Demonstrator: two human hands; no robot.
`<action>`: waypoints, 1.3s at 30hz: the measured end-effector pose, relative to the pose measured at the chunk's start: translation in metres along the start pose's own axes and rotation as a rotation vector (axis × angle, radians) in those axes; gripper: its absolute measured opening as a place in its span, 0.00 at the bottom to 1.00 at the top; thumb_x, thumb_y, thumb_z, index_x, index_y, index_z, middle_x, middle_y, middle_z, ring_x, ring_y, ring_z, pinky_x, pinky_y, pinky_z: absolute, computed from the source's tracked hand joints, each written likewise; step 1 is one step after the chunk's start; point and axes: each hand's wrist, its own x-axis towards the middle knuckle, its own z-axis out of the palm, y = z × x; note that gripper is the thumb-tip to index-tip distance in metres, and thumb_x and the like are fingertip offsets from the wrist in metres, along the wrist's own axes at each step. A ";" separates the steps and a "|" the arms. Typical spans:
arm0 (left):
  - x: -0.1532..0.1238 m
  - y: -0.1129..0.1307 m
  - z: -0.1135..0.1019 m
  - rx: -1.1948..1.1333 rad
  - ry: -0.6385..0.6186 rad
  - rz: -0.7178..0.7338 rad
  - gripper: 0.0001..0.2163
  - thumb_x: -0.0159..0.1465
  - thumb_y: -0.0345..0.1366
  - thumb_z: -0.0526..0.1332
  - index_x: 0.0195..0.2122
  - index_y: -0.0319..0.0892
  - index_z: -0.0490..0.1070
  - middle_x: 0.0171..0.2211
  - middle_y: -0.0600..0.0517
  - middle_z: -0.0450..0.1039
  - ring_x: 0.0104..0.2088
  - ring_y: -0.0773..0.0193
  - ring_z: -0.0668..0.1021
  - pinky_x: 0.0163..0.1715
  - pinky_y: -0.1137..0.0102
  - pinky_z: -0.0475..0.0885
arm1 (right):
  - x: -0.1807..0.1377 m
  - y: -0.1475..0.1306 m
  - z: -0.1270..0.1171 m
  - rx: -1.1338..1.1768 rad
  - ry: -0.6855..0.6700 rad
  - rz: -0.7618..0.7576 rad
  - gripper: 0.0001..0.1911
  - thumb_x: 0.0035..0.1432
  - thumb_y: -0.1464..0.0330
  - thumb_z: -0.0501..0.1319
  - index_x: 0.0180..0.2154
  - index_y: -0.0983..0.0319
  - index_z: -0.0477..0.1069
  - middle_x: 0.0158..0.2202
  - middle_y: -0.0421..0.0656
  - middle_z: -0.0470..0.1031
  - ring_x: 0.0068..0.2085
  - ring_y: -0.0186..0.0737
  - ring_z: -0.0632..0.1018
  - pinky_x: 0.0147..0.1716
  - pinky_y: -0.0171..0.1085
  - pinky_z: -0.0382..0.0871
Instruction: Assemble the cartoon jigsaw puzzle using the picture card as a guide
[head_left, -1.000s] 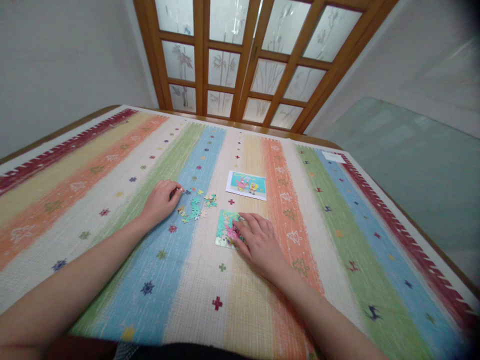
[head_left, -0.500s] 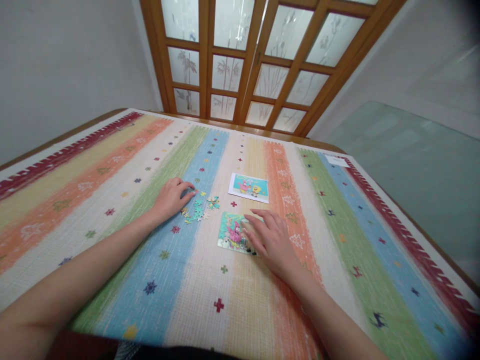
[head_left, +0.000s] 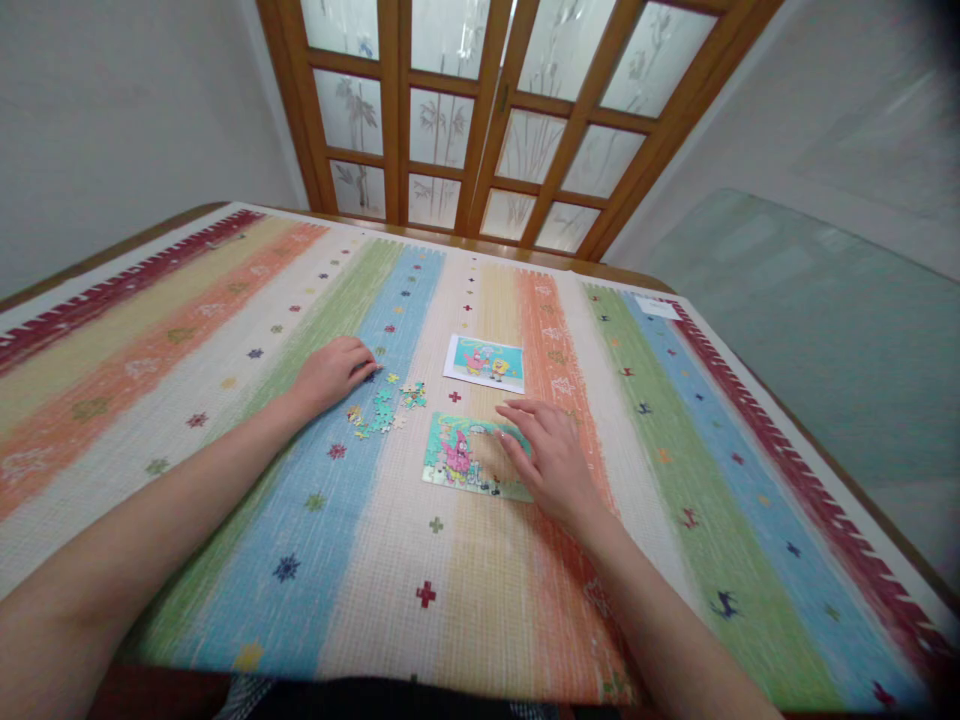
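My left hand [head_left: 334, 372] is at the far left edge of a loose pile of jigsaw puzzle pieces [head_left: 383, 410], its thumb and forefinger pinched together. Whatever lies between those fingertips is hidden. My right hand [head_left: 551, 460] is over the right side of a partly assembled puzzle [head_left: 456, 458], fingers apart and curved, covering part of it. The puzzle shows a pink starfish figure on a teal ground. Just beyond it lies a reference picture card [head_left: 487, 363] with a pink figure and a yellow square one.
A striped tablecloth [head_left: 390, 560] with small printed motifs covers the table. A small white label [head_left: 660, 307] is at the far right. Behind the table stand wooden doors [head_left: 465, 215] with frosted panes, and a pale glass panel [head_left: 787, 320] is on the right.
The thumb and forefinger of my left hand have closed, and a pink piece by them no longer shows. My right hand has shifted slightly rightward off the puzzle. The camera view has moved a little.
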 end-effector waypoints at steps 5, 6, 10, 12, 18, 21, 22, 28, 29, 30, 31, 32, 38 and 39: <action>0.000 0.046 -0.011 0.047 0.041 0.044 0.21 0.74 0.48 0.49 0.37 0.40 0.74 0.31 0.46 0.74 0.34 0.57 0.75 0.36 0.65 0.67 | 0.000 0.004 0.001 0.062 0.042 -0.028 0.13 0.70 0.64 0.55 0.51 0.60 0.74 0.46 0.50 0.79 0.48 0.50 0.76 0.47 0.50 0.68; -0.002 0.061 -0.011 0.041 0.037 0.065 0.21 0.75 0.48 0.49 0.37 0.40 0.74 0.30 0.47 0.74 0.33 0.58 0.75 0.35 0.66 0.67 | 0.000 0.004 0.001 0.084 0.053 -0.045 0.13 0.70 0.65 0.56 0.51 0.60 0.74 0.44 0.49 0.80 0.46 0.49 0.77 0.46 0.49 0.69; -0.011 0.119 -0.009 -0.052 0.000 0.243 0.19 0.76 0.48 0.50 0.38 0.41 0.73 0.29 0.50 0.76 0.31 0.63 0.76 0.33 0.70 0.67 | -0.001 -0.003 0.002 0.196 0.045 -0.152 0.13 0.69 0.68 0.58 0.53 0.59 0.73 0.44 0.48 0.79 0.46 0.46 0.78 0.45 0.46 0.73; -0.013 0.140 -0.007 -0.144 0.016 0.310 0.19 0.76 0.48 0.50 0.36 0.40 0.72 0.27 0.52 0.75 0.27 0.65 0.75 0.30 0.71 0.66 | -0.002 -0.008 0.003 0.258 0.025 -0.185 0.14 0.68 0.68 0.60 0.54 0.58 0.72 0.46 0.48 0.79 0.47 0.46 0.79 0.45 0.45 0.74; -0.015 0.169 -0.005 -0.369 -0.052 0.300 0.18 0.75 0.46 0.52 0.34 0.40 0.72 0.25 0.54 0.75 0.26 0.67 0.76 0.29 0.73 0.65 | -0.006 -0.019 0.006 0.343 -0.005 -0.128 0.10 0.67 0.68 0.60 0.49 0.57 0.74 0.39 0.44 0.82 0.40 0.40 0.81 0.41 0.40 0.75; -0.015 0.175 -0.009 -0.428 -0.083 0.254 0.17 0.74 0.46 0.55 0.34 0.40 0.72 0.25 0.54 0.76 0.25 0.68 0.75 0.28 0.73 0.65 | -0.007 -0.021 0.006 0.371 -0.001 -0.077 0.07 0.66 0.68 0.61 0.44 0.58 0.76 0.37 0.42 0.82 0.38 0.39 0.82 0.39 0.38 0.74; -0.014 0.176 -0.011 -0.464 -0.101 0.228 0.16 0.73 0.46 0.56 0.34 0.40 0.72 0.25 0.54 0.75 0.25 0.68 0.75 0.28 0.74 0.64 | -0.007 -0.021 0.005 0.385 0.001 -0.057 0.06 0.65 0.69 0.61 0.42 0.58 0.77 0.36 0.42 0.82 0.37 0.39 0.81 0.39 0.38 0.74; -0.008 0.161 -0.018 -0.631 -0.142 0.038 0.16 0.73 0.41 0.52 0.32 0.40 0.73 0.27 0.53 0.76 0.26 0.69 0.75 0.30 0.73 0.65 | -0.003 -0.013 -0.002 0.451 0.107 0.001 0.04 0.62 0.71 0.64 0.35 0.57 0.78 0.34 0.41 0.81 0.37 0.41 0.81 0.40 0.41 0.73; -0.008 0.159 -0.017 -0.642 -0.148 0.002 0.17 0.73 0.41 0.52 0.32 0.40 0.73 0.26 0.53 0.75 0.26 0.68 0.74 0.29 0.73 0.65 | -0.002 -0.012 -0.002 0.455 0.130 -0.019 0.04 0.62 0.71 0.65 0.35 0.57 0.78 0.34 0.41 0.81 0.38 0.42 0.80 0.41 0.42 0.73; -0.010 0.158 -0.016 -0.651 -0.166 -0.024 0.17 0.73 0.41 0.52 0.32 0.40 0.73 0.25 0.53 0.74 0.25 0.68 0.73 0.29 0.73 0.64 | -0.002 -0.012 -0.001 0.451 0.148 -0.047 0.04 0.61 0.71 0.66 0.34 0.56 0.78 0.35 0.42 0.80 0.39 0.42 0.79 0.41 0.42 0.72; -0.013 0.158 -0.015 -0.666 -0.196 -0.034 0.18 0.73 0.42 0.51 0.32 0.41 0.73 0.24 0.54 0.74 0.24 0.68 0.73 0.28 0.73 0.64 | -0.002 -0.012 -0.001 0.434 0.157 -0.078 0.04 0.61 0.71 0.66 0.34 0.56 0.78 0.34 0.42 0.79 0.39 0.42 0.78 0.41 0.43 0.71; -0.017 0.160 -0.013 -0.684 -0.234 -0.033 0.19 0.74 0.42 0.50 0.30 0.41 0.73 0.23 0.54 0.73 0.24 0.68 0.73 0.28 0.72 0.64 | -0.003 -0.013 0.000 0.408 0.157 -0.113 0.04 0.61 0.71 0.66 0.34 0.57 0.79 0.34 0.42 0.78 0.39 0.42 0.77 0.40 0.42 0.71; -0.046 0.186 0.001 -1.076 -0.532 -0.182 0.22 0.72 0.53 0.49 0.26 0.43 0.63 0.18 0.57 0.66 0.20 0.69 0.67 0.26 0.73 0.62 | -0.010 -0.020 0.001 0.266 0.085 -0.371 0.06 0.65 0.70 0.62 0.36 0.60 0.78 0.29 0.41 0.74 0.34 0.39 0.73 0.35 0.41 0.64; -0.049 0.190 0.003 -1.145 -0.572 -0.239 0.22 0.71 0.55 0.50 0.28 0.43 0.63 0.18 0.58 0.66 0.19 0.70 0.65 0.24 0.73 0.61 | -0.011 -0.020 -0.001 0.255 0.072 -0.416 0.06 0.66 0.71 0.61 0.37 0.60 0.77 0.29 0.41 0.75 0.34 0.39 0.72 0.35 0.41 0.64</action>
